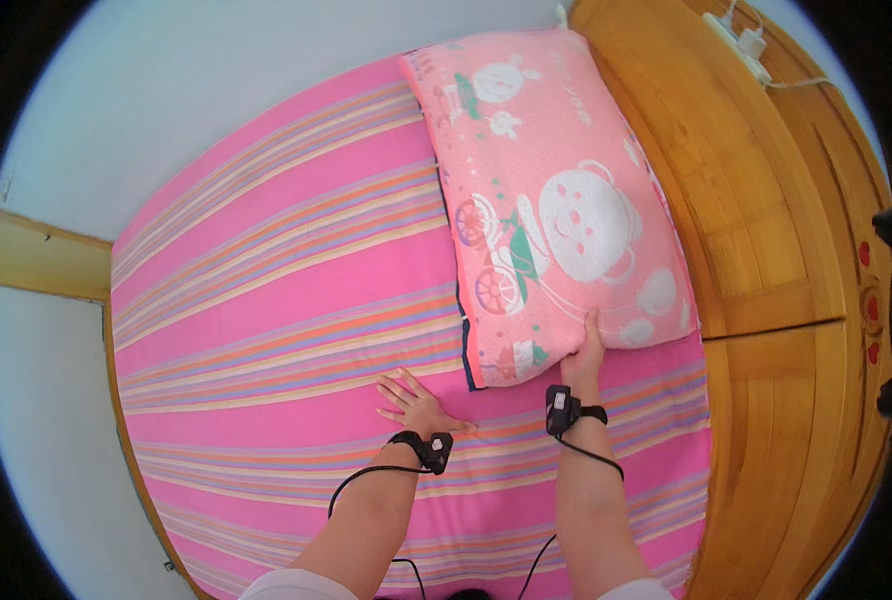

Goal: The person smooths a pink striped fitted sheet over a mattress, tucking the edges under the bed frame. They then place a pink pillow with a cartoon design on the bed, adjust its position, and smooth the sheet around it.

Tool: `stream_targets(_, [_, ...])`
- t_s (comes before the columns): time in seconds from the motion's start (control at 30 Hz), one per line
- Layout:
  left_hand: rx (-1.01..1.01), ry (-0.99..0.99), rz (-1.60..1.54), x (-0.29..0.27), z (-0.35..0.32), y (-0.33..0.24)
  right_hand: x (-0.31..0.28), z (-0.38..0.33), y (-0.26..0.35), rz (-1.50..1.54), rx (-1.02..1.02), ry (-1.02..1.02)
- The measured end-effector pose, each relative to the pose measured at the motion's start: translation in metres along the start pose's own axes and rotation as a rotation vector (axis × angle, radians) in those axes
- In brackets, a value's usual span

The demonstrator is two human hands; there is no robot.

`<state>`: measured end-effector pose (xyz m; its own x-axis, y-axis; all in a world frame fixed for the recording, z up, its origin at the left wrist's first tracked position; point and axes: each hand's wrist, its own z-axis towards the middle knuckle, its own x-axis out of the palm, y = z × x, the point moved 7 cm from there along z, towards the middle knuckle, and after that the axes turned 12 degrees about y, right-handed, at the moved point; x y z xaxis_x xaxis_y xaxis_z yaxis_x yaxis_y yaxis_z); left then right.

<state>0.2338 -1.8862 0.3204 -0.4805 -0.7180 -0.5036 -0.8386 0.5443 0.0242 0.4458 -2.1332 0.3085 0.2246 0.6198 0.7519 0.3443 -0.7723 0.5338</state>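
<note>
A pink pillow (pixel 556 120) with white cartoon animals lies at the head end of the bed, against the wooden headboard. My right hand (pixel 588 352) grips the pillow's near edge. Its thumb rests on top, and the fingers are hidden beneath the pillow. My left hand (pixel 414 402) lies flat on the striped pink bedsheet (pixel 296 280), fingers spread, just off the pillow's near left corner. Along the pillow's left side runs a dark blue strip (pixel 474 370).
On the right stands the wooden headboard (pixel 766 220), with a white power strip (pixel 736 48) and plug on its far end. A pale wall (pixel 266 50) borders the bed's far side. Each wrist wears a black strapped device with a cable.
</note>
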Motion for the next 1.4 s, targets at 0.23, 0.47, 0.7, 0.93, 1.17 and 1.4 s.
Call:
stream_targets(0.23, [-0.043, 0.015, 0.020, 0.002, -0.002, -0.005, -0.013, -0.016, 0.035, -0.313, -0.191, -0.098])
stream_targets(0.47, [-0.041, 0.014, -0.026, 0.003, 0.001, -0.003, 0.105, -0.070, 0.109, -1.583, -0.837, -0.596])
stream_targets(0.7, [-0.068, 0.020, 0.033, 0.007, 0.008, -0.003, 0.140, 0.011, 0.027, -2.072, -0.388, 0.210])
stream_targets(0.93, [-0.115, 0.064, 0.027, -0.002, -0.007, -0.010, 0.101, 0.015, 0.068, -1.962, -0.376, -0.063])
stream_targets(1.17, [-0.128, 0.021, 0.060, 0.004, 0.002, -0.006, 0.003, 0.007, 0.112, -0.557, -0.058, -0.329])
stream_targets(1.4, [-0.137, 0.048, 0.062, 0.006, -0.006, -0.011, 0.053, 0.053, 0.185, -0.236, -0.315, 0.005])
